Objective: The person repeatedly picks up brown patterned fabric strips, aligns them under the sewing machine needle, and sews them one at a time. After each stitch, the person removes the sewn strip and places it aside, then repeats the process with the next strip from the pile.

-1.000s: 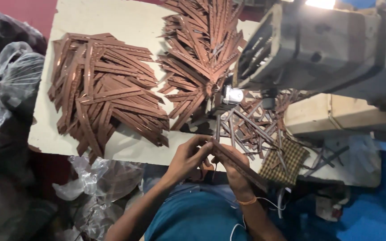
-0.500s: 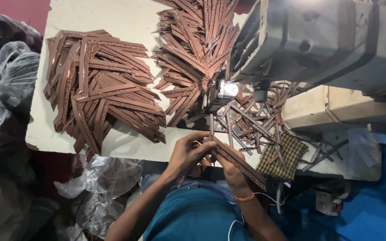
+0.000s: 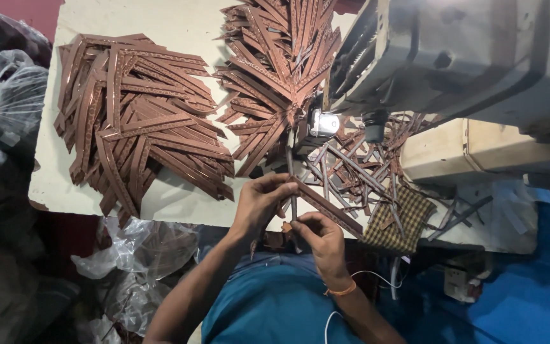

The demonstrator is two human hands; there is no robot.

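My left hand and my right hand meet at the near edge of the cream table, both pinching one narrow brown strip that runs up toward the needle area of the sewing machine. A longer brown strip lies slanted just right of my fingers. Two heaps of the same brown strips cover the table: a left pile and a fan-shaped pile by the machine.
A checked cloth pad lies right of my hands among loose strips. Clear plastic bags bulge at the left, more plastic hangs below the table. A blue surface shows at lower right.
The view has drifted slightly, so the table and machine sit a little lower and to the left. My hands stay together on the strip, fingers shifting a little along it.
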